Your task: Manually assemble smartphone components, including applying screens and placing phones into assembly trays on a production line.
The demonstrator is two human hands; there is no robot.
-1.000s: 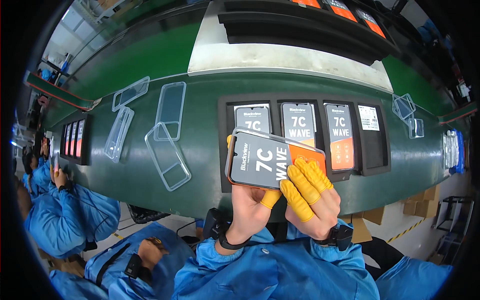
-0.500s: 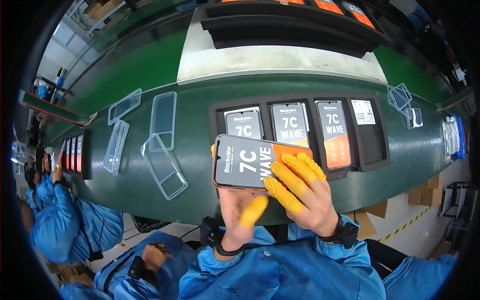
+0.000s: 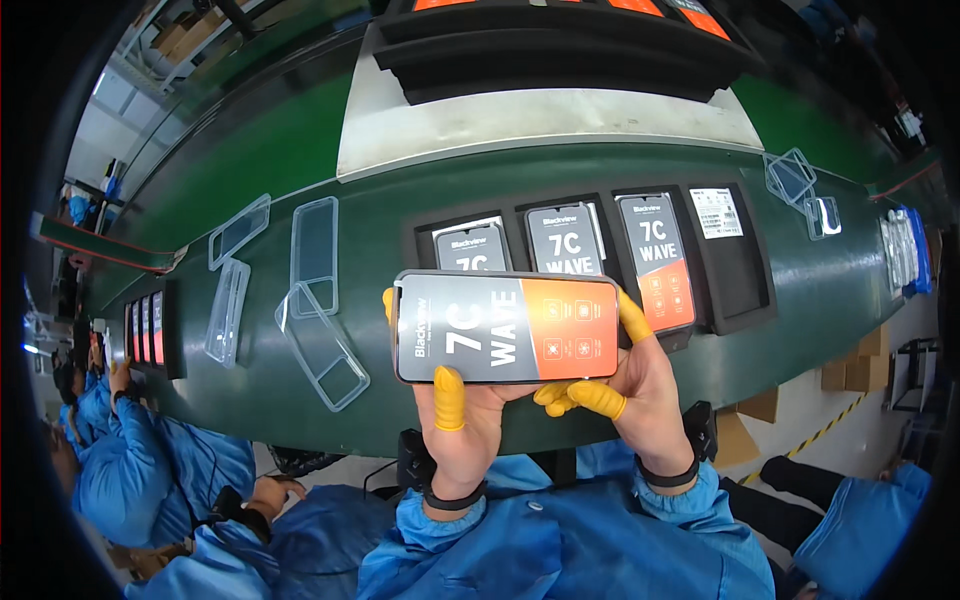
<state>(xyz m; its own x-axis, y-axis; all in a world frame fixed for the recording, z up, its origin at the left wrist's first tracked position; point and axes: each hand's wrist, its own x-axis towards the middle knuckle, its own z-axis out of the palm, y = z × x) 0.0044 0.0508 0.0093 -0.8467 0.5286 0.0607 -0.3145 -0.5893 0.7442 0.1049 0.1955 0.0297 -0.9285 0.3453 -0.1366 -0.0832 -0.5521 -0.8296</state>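
A smartphone (image 3: 507,328) with a grey and orange front is held sideways between my two hands, over the table's near part. My left hand (image 3: 465,420) grips its left half, with the thumb on the front at the lower edge and a fingertip showing beyond the far left corner. Around the right end closes my right hand (image 3: 648,395), one finger along the far corner and the thumb by the near edge. Yellow finger cots cover the fingertips. Behind the phone lies a black tray (image 3: 735,290) with several slots. Three like phones sit in it, including one at its middle right (image 3: 655,260); the rightmost slot has a white label.
Several clear plastic cases (image 3: 318,350) lie to the left on the green table (image 3: 400,230); more clear cases (image 3: 790,175) are at the far right. Black trays (image 3: 560,75) are stacked on a white board (image 3: 550,130) at the back. People in blue work at the left.
My right hand has moved off the phone's front to its right end and edges. The phone has shifted left, and my left thumb now rests on its front.
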